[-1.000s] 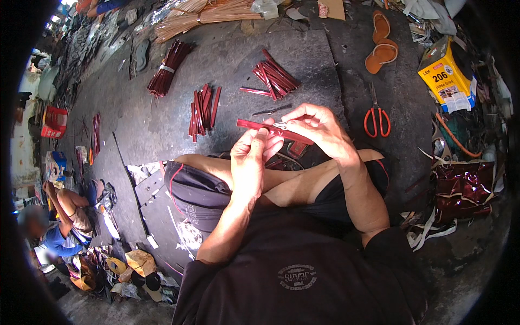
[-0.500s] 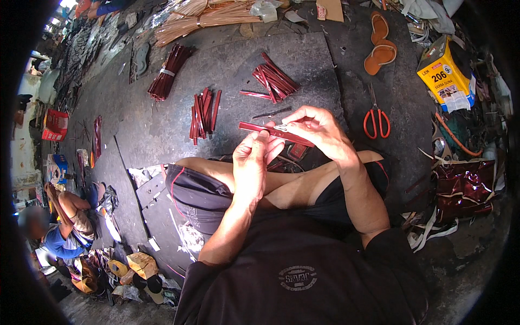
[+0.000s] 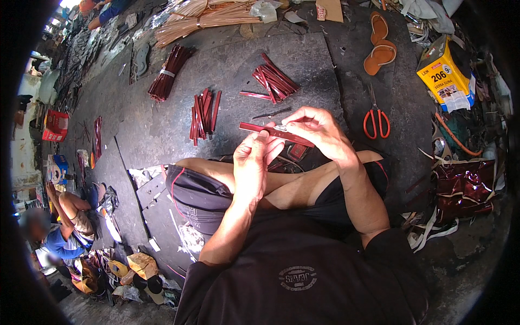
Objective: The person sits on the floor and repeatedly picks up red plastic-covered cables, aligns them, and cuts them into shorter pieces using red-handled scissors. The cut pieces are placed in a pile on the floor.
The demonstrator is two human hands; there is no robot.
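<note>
My left hand (image 3: 252,157) pinches a glossy dark red strip (image 3: 251,128) between thumb and fingers, holding it nearly level above my crossed legs. Over the strip's right part, the closed fingertips of my right hand (image 3: 319,130) grip a small shiny, silvery-white piece (image 3: 280,128); its kind is too small to make out. Part of the strip lies hidden behind the right fingers. Just beyond the hands a thin black stick-like piece (image 3: 272,113) rests on the dark board. Loose piles of red strips lie at the far side (image 3: 275,80) and to the left (image 3: 203,115).
A tied bundle of red strips (image 3: 167,75) lies far left. Orange-handled scissors (image 3: 375,122), brown sandals (image 3: 379,57) and a yellow box (image 3: 447,73) are at the right. Tan strips (image 3: 203,21) lie at the back. Another person (image 3: 65,241) sits at the left.
Both hands hold almost the same place. The small silvery piece at my right fingertips looks slightly turned against the red strip.
</note>
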